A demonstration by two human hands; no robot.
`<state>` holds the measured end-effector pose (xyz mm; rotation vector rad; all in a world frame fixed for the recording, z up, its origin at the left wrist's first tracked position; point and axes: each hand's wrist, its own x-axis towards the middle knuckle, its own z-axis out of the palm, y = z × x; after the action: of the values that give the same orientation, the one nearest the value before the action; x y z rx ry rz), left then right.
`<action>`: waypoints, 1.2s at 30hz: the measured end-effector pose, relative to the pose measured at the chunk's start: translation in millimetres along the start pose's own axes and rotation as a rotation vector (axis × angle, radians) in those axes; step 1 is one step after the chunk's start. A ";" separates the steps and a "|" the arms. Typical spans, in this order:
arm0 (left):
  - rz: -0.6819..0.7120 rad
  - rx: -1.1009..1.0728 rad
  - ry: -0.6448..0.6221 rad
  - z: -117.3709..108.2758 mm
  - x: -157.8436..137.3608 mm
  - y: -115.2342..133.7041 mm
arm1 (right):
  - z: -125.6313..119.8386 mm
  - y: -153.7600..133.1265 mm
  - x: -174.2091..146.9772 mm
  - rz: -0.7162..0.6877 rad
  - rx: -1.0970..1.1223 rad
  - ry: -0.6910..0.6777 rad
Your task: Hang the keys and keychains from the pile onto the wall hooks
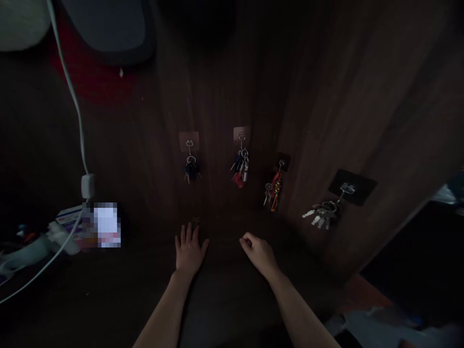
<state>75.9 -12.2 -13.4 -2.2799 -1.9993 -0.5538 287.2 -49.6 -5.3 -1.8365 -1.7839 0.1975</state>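
Cable (79, 116) droops at far left, where a wide elbow might snag it. The left hand (190, 253) lies spread, fingers apart, below the first keys (191, 169). Second keys (242, 164) hang further right, above tabletop (221, 285) that gives moving room towards the right hand (260, 252), its fingers curled together, around what I can't tell. Corded keys (277, 186) follow, then rightmost keys (322, 216), short of the panel's (384, 140) edge; a careless upward swing could unhook either.

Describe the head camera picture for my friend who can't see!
A person's left hand is spread palm-down and the right hand loosely curled over a dark surface. Beyond them, four bunches of keys hang from hooks; a white cable runs down the left.
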 end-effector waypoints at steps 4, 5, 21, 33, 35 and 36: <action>0.012 0.007 -0.096 1.2 2.2 0.0 | -0.3 -1.8 -1.0 -0.007 -0.018 -0.023; 0.026 0.000 -0.095 0.2 1.9 0.2 | -0.3 -1.9 -0.9 -0.007 -0.020 -0.023; 0.066 0.009 -0.163 -31.1 24.4 2.2 | -0.3 -0.9 -0.5 -0.004 0.002 -0.031; 0.133 0.034 -0.124 -16.3 46.0 7.1 | -4.0 -2.0 -2.8 -0.006 0.065 0.001; 0.159 0.024 -0.117 -17.3 40.2 7.9 | -3.5 -1.5 -3.0 -0.010 0.060 0.006; 0.174 0.017 -0.116 -18.5 36.9 8.3 | -3.2 -1.1 -2.9 -0.012 0.056 0.006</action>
<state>83.3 16.4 16.6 -2.4973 -1.8181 -0.3974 287.5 -53.4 -2.9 -1.7848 -1.7672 0.2351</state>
